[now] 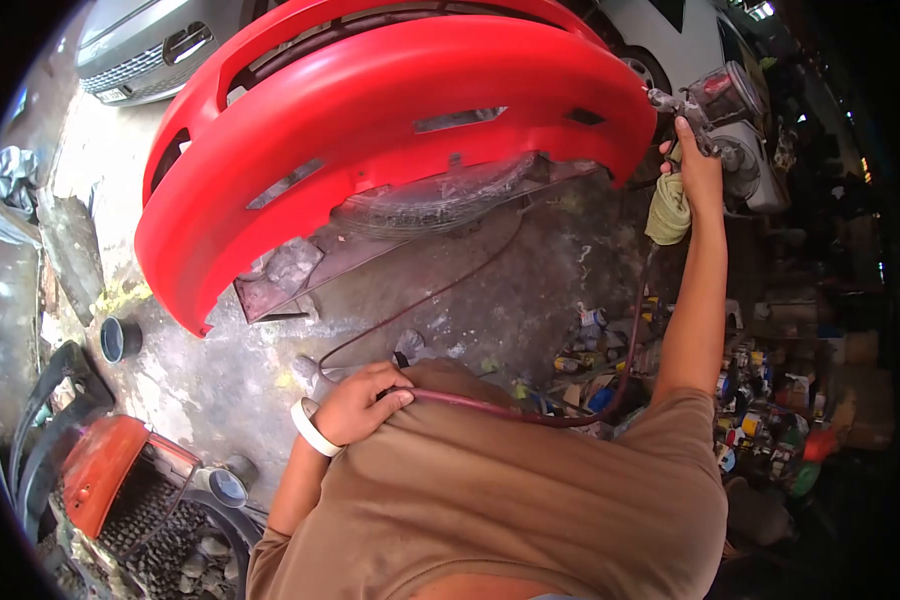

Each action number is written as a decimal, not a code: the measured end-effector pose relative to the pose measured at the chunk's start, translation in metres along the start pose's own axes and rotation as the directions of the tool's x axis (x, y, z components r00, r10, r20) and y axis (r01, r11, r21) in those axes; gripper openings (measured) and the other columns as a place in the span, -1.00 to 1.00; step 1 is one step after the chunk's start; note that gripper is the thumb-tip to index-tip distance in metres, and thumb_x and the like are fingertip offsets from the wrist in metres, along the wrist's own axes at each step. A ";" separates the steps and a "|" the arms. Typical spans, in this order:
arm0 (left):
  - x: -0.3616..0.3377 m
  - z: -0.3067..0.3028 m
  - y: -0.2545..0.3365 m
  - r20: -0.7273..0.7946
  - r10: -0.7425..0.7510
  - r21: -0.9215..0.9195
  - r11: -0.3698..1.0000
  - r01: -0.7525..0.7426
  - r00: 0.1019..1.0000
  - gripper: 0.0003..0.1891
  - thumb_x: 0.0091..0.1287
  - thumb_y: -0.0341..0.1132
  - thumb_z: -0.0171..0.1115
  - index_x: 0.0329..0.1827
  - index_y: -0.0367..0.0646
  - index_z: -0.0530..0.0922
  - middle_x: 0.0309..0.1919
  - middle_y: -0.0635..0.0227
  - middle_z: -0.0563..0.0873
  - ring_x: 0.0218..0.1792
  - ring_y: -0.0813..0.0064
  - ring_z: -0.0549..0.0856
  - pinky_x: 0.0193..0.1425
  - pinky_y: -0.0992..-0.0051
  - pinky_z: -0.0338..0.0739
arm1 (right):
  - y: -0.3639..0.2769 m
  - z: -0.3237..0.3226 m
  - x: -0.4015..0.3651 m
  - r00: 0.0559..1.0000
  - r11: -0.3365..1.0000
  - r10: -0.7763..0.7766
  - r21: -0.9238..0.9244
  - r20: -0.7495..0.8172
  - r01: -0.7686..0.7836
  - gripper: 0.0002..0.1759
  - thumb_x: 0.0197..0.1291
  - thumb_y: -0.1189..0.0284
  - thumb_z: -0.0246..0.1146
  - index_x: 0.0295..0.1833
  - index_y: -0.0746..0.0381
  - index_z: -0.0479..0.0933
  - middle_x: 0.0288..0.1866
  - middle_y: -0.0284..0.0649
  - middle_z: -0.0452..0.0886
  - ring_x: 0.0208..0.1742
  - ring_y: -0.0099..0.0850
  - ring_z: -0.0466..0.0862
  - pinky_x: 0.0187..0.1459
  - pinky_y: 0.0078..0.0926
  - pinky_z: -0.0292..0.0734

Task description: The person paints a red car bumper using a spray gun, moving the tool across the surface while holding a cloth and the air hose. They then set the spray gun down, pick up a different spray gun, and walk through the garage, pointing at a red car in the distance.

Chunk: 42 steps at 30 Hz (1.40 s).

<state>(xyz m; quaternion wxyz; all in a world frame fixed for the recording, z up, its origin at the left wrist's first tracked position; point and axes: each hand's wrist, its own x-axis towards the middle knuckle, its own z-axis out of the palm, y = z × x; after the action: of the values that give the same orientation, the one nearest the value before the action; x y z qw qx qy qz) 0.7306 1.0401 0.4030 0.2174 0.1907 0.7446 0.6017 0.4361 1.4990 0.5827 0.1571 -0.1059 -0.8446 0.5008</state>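
A glossy red car bumper (pixel 400 100) rests on a low stand in front of me, with a tire (pixel 435 205) beneath it. At the upper right, my right hand (pixel 698 170) grips a spray gun (pixel 682 105) with a paint cup (pixel 727 95), its nozzle close to the bumper's right end. A yellowish cloth (pixel 669 210) is wrapped below the gun's handle. From there a dark red air hose (pixel 510 408) loops down and across my body. My left hand (pixel 365 402), with a white wristband, is closed around the hose at my waist.
Silver car (pixel 160 60) stands at upper left, a pale car (pixel 660 35) behind the bumper. Many cans and bottles (pixel 760 410) crowd the floor at right. An orange car part (pixel 110 470), black trim and a dark cup (pixel 120 340) lie at left. The hose trails over the concrete floor.
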 end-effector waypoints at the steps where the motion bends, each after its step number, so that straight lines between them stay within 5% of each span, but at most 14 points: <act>1: 0.003 0.003 0.004 0.003 -0.020 -0.006 1.000 0.020 1.000 -0.81 0.59 -0.30 0.29 0.02 -0.27 0.68 -0.11 0.16 0.69 -0.02 0.17 0.69 0.13 0.27 0.57 | 0.015 -0.009 0.011 1.000 0.999 -0.024 0.028 -0.005 0.024 -0.60 0.51 0.05 0.38 0.03 0.19 0.72 -0.39 -0.31 0.73 -0.57 -0.53 0.62 -0.53 -0.56 0.49; 8: 0.007 0.017 0.019 -0.048 -0.097 -0.022 0.995 0.096 0.994 -0.83 0.55 -0.31 0.33 0.00 -0.26 0.70 -0.15 0.12 0.70 -0.07 0.13 0.70 0.08 0.28 0.57 | 0.079 -0.052 0.050 0.979 0.996 0.079 0.052 -0.187 -0.071 -0.62 0.47 0.10 0.42 0.08 0.20 0.73 -0.34 -0.30 0.71 -0.52 -0.54 0.64 -0.51 -0.54 0.54; 9: 0.006 0.017 0.020 -0.062 -0.073 -0.028 0.997 0.072 0.995 -0.83 0.55 -0.32 0.33 0.00 -0.27 0.69 -0.15 0.13 0.70 -0.07 0.14 0.70 0.08 0.29 0.57 | 0.085 -0.050 0.051 0.974 0.998 0.006 0.057 -0.226 0.007 -0.61 0.47 0.12 0.42 0.10 0.23 0.74 -0.28 -0.29 0.73 -0.44 -0.56 0.67 -0.49 -0.54 0.58; 12: 0.002 0.015 0.024 -0.079 -0.024 -0.038 0.999 0.021 0.997 -0.83 0.56 -0.33 0.32 -0.01 -0.29 0.69 -0.15 0.14 0.69 -0.07 0.16 0.69 0.10 0.30 0.56 | 0.094 -0.046 0.040 0.984 0.999 -0.014 0.049 -0.177 0.023 -0.59 0.46 0.13 0.43 0.12 0.26 0.75 -0.23 -0.28 0.75 -0.39 -0.57 0.68 -0.47 -0.53 0.61; 16: -0.005 0.012 0.028 -0.054 -0.013 -0.030 0.999 0.011 0.998 -0.84 0.56 -0.35 0.30 0.00 -0.29 0.69 -0.15 0.16 0.69 -0.06 0.18 0.69 0.12 0.30 0.56 | 0.085 -0.017 0.007 0.992 0.993 -0.025 0.116 -0.125 0.040 -0.55 0.43 0.08 0.45 0.08 0.28 0.73 -0.39 -0.33 0.71 -0.57 -0.55 0.63 -0.49 -0.53 0.50; 29: -0.052 -0.015 0.015 -0.044 0.037 -0.040 0.998 -0.039 0.998 -0.83 0.60 -0.31 0.29 -0.02 -0.26 0.70 -0.12 0.21 0.72 -0.08 0.24 0.67 0.09 0.30 0.55 | -0.044 0.140 -0.153 0.951 0.994 -0.108 0.039 0.291 0.101 -0.57 0.40 0.06 0.49 0.03 0.22 0.69 -0.37 -0.41 0.67 -0.45 -0.64 0.57 -0.34 -0.56 0.51; 34: -0.080 -0.015 0.011 -0.113 -0.040 -0.066 0.997 0.033 0.993 -0.82 0.59 -0.25 0.30 -0.01 -0.21 0.69 -0.08 0.17 0.73 0.01 0.13 0.71 0.14 0.27 0.58 | -0.058 0.220 -0.206 0.830 0.963 -0.246 0.032 0.500 0.266 -0.51 0.34 -0.03 0.52 0.12 0.11 0.70 -0.41 -0.20 0.68 -0.40 -0.43 0.66 -0.27 -0.32 0.56; 35: -0.084 -0.015 0.012 -0.125 -0.048 -0.063 0.997 0.041 0.991 -0.82 0.59 -0.26 0.30 -0.01 -0.21 0.69 -0.09 0.17 0.74 0.01 0.13 0.71 0.14 0.27 0.58 | -0.061 0.235 -0.219 0.795 0.952 -0.288 0.072 0.534 0.297 -0.45 0.32 -0.11 0.50 0.14 0.09 0.69 -0.39 -0.04 0.70 -0.35 -0.19 0.75 -0.22 -0.15 0.58; 38: -0.101 -0.012 0.012 -0.190 -0.080 -0.061 0.996 0.069 0.978 -0.81 0.59 -0.25 0.30 0.00 -0.21 0.70 -0.11 0.17 0.73 -0.01 0.14 0.71 0.14 0.28 0.58 | -0.059 0.286 -0.254 0.695 0.876 -0.416 0.052 0.586 0.480 -0.39 0.31 -0.19 0.45 0.19 0.06 0.65 -0.35 0.00 0.75 -0.26 0.04 0.80 -0.19 -0.05 0.60; 42: -0.123 -0.004 0.008 -0.267 -0.146 -0.136 0.984 0.112 0.953 -0.79 0.61 -0.25 0.29 0.01 -0.23 0.71 -0.13 0.19 0.73 -0.05 0.21 0.70 0.13 0.30 0.57 | -0.070 0.325 -0.296 0.577 0.871 -0.398 0.095 0.713 0.483 -0.42 0.33 -0.09 0.47 0.23 0.08 0.63 -0.25 0.02 0.77 -0.16 0.11 0.79 -0.14 -0.04 0.63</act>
<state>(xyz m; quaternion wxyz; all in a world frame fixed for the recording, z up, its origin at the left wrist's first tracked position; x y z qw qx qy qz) 0.8311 0.9709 0.4237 0.1613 0.0426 0.7411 0.6503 0.5888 1.1018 0.4506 -0.0688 0.3011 -0.8630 0.3998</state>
